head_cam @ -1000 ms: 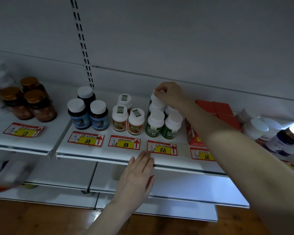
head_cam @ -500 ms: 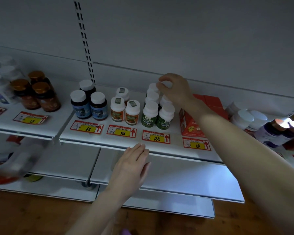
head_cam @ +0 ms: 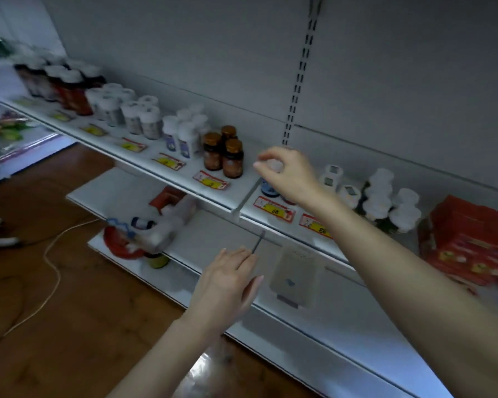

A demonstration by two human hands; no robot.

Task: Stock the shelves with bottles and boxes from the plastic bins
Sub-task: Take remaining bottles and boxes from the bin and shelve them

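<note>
The grey back panel of the shelving fills the top of your view, and a wooden floor lies at the lower left. The upper shelf runs from far left to right and carries the stock; the lower shelf juts out beneath it.

At the right end of the upper shelf stands a stack of red boxes. Left of them are white-capped bottles with green labels, then small bottles with a sticker on each cap. Amber bottles with bronze caps stand left of the upright. On the lower shelf sits a blurred clear plastic bin with red and white items inside.

Your right hand hangs above a blue-labelled bottle, fingers curled and thumb close to the forefinger. A white cap shows by the fingertips, but I cannot tell whether you are pinching it.

Your left hand hovers palm down over the lower shelf's front edge, fingers straight and holding nothing.

Red and yellow price tags line the upper shelf's front.
</note>
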